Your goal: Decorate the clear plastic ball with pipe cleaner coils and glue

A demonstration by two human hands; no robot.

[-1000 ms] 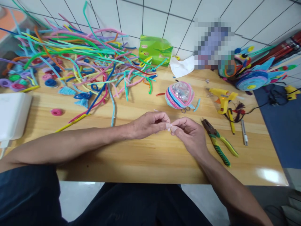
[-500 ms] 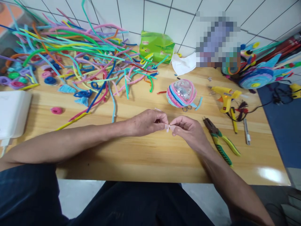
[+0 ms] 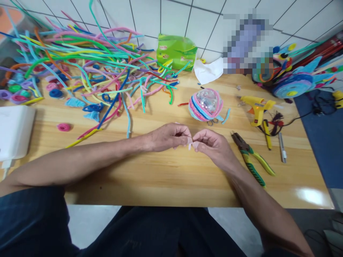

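Note:
Over the middle of the table, my left hand [image 3: 175,136] and my right hand [image 3: 211,142] meet, fingertips nearly touching. Both pinch a small pale pink pipe cleaner [image 3: 189,145], with a short end hanging below the fingertips; most of it is hidden by the fingers. Just beyond the hands sits a round pink, blue and white pipe-cleaner piece [image 3: 205,104] with a shiny, clear front. Near it lie a short light blue pipe cleaner [image 3: 226,116] and scissors [image 3: 213,122], partly covered by the round piece.
Tangled colourful pipe cleaners [image 3: 88,60] fill the back left. At right lie pliers [image 3: 248,157], a yellow glue gun [image 3: 257,107] with a cord, and a cutter knife [image 3: 282,148]. A green packet [image 3: 176,53] leans on the wall; a white box [image 3: 16,132] stands left.
Both hands stay in nearly the same place, their fingertips shifting slightly around the pale pink pipe cleaner. The view has moved a little; the table things lie as before.

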